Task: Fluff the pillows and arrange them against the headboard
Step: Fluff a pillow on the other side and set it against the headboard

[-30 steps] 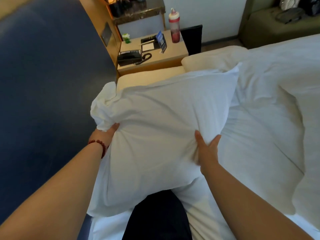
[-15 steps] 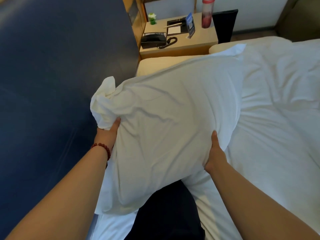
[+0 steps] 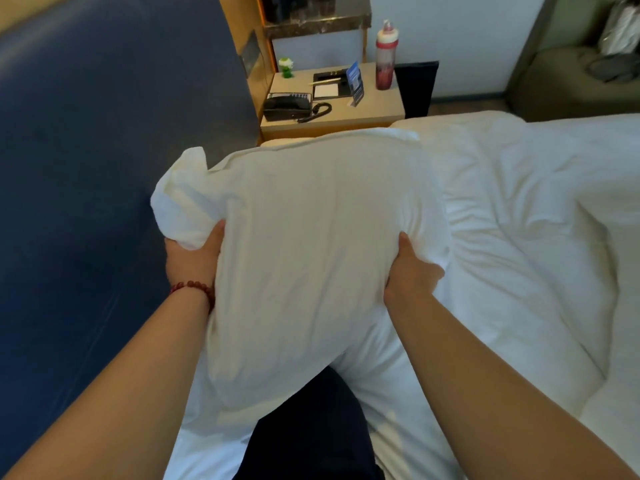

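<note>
A white pillow [image 3: 311, 244] is held up in front of me over the bed. My left hand [image 3: 192, 258], with a red bead bracelet at the wrist, grips its left side just under the bunched loose end of the pillowcase [image 3: 180, 202]. My right hand [image 3: 410, 271] grips its right side, thumb on the front, fingers hidden behind. The dark blue padded headboard [image 3: 104, 150] stands to the left, close to the pillow's left end. My dark-clad knee [image 3: 311, 427] shows below the pillow.
A rumpled white duvet [image 3: 519, 237] covers the bed to the right. Beyond the pillow stands a wooden nightstand [image 3: 377, 109] with a black telephone [image 3: 287, 105], a notepad, a blue card and a red bottle [image 3: 386, 55]. A sofa [image 3: 571, 77] sits at far right.
Both hands have squeezed the pillow's sides closer together, so it looks narrower and plumper. My right hand moved left and inward. The camera has tilted up slightly.
</note>
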Available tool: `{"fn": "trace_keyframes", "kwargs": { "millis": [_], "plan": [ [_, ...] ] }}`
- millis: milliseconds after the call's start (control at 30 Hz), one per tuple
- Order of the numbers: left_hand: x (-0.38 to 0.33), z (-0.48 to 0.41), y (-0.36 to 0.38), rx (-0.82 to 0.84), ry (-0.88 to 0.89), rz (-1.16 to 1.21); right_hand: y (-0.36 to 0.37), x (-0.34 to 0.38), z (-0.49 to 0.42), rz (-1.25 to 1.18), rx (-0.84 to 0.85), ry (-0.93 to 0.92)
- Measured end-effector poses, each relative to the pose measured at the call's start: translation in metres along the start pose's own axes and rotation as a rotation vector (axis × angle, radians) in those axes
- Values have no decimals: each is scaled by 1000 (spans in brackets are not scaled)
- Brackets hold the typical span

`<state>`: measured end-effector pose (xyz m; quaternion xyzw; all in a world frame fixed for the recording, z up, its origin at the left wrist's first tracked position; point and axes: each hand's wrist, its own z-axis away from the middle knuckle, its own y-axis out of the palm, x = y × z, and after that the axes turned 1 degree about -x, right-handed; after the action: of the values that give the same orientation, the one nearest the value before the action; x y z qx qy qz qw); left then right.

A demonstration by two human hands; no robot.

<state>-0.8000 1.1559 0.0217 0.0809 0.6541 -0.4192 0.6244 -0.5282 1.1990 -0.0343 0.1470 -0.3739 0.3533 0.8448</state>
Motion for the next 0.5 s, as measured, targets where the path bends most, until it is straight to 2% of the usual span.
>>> {"fn": "trace_keyframes", "kwargs": {
  "millis": [167,267,333,433,500],
  "plan": [
    [-46,-24,-15,-88,118,-156,20,31,25,57,2,-194],
    [-64,-37,-16,-77,147,-251,28,46,31,26,11,-307],
    [-63,-36,-11,-49,156,-226,28,47,26,61,-1,-343],
    [-51,-30,2,-13,81,-33,22,19,-2,219,22,-271],
    [-46,-29,12,33,9,-17,16,-11,-21,332,105,-177]
  ]
}}
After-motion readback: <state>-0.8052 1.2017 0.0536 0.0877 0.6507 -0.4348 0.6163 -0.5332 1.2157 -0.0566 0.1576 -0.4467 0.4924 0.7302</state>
